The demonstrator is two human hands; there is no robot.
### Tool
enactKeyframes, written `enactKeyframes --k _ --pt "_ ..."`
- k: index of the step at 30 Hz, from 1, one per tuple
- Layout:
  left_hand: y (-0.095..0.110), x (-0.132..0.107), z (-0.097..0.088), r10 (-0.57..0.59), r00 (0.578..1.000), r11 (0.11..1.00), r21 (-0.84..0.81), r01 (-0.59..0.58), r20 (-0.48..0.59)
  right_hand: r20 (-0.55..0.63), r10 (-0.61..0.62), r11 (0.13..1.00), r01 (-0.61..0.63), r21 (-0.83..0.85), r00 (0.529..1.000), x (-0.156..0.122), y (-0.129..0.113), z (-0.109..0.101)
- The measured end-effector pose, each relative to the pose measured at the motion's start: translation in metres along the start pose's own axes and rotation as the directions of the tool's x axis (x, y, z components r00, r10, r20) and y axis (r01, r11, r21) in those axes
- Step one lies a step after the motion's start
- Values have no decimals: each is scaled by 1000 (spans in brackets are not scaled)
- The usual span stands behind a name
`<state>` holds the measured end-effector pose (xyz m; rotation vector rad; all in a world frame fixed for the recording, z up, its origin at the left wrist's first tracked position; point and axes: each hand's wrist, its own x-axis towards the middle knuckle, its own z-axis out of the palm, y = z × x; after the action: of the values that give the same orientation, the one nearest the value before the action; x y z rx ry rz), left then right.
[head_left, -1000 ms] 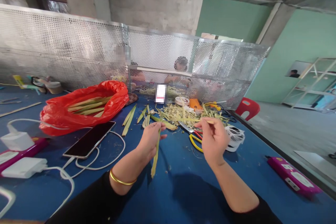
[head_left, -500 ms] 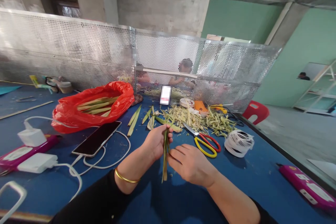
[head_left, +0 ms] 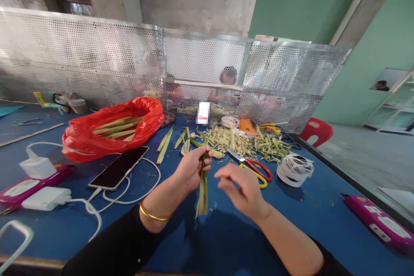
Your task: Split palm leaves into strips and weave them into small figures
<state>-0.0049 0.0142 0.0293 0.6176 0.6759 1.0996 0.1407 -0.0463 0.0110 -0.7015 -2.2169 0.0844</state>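
My left hand (head_left: 193,167) pinches a small bundle of dried green leaf strips (head_left: 202,196), whose tails hang down toward me over the table. Just right of it, my right hand (head_left: 241,187) is lifted off the strips, its fingers apart and slightly blurred, with nothing seen in them. Beyond that hand lie scissors (head_left: 265,170) with one red and one yellow handle, blades pointing away to the left. A heap of shredded leaf pieces (head_left: 226,138) spreads behind both hands. Several flat leaves (head_left: 165,144) lie left of the heap.
A red plastic bag (head_left: 80,138) of long leaves stands at left. In front of it are a phone (head_left: 119,168), white cables and a purple power strip (head_left: 61,177). A roll of white strip (head_left: 294,170) sits at right. People sit behind a perforated metal screen (head_left: 200,60).
My right hand has let go of the leaf strips, moved up and right, and opened. The tails of the bundle have spread a little. My left hand keeps its hold.
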Motion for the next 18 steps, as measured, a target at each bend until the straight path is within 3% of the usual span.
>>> enactKeyframes --k 1,2,3,5,6,7,9,13,18 --pt "-2 -1 1 -7 1000 1000 9 7 17 -106 169 983 -159 93 980 1 3 -1" --pt "-3 -3 3 -17 999 1000 20 16 38 -184 356 927 -323 190 916 2 8 -2" --pt "-6 -4 4 -30 998 999 35 28 62 -221 531 836 -464 292 818 4 13 -3" --pt "-10 -5 5 -66 991 996 68 58 116 -132 757 605 -609 513 640 7 24 -3" --pt "-13 -5 5 -83 987 994 85 71 140 -46 799 502 -624 599 599 8 28 -3" --pt "-15 -5 5 -97 983 992 100 82 157 24 809 426 -614 665 587 8 32 -2" --pt "-18 -4 4 -119 979 988 115 101 167 81 791 363 -571 737 607 8 36 -2" --pt "-20 -3 5 -166 971 981 129 144 172 -5 761 439 -508 741 649 8 32 -4" --pt "-22 -3 8 -178 975 971 182 152 132 -70 726 561 -531 635 684 10 28 -9"
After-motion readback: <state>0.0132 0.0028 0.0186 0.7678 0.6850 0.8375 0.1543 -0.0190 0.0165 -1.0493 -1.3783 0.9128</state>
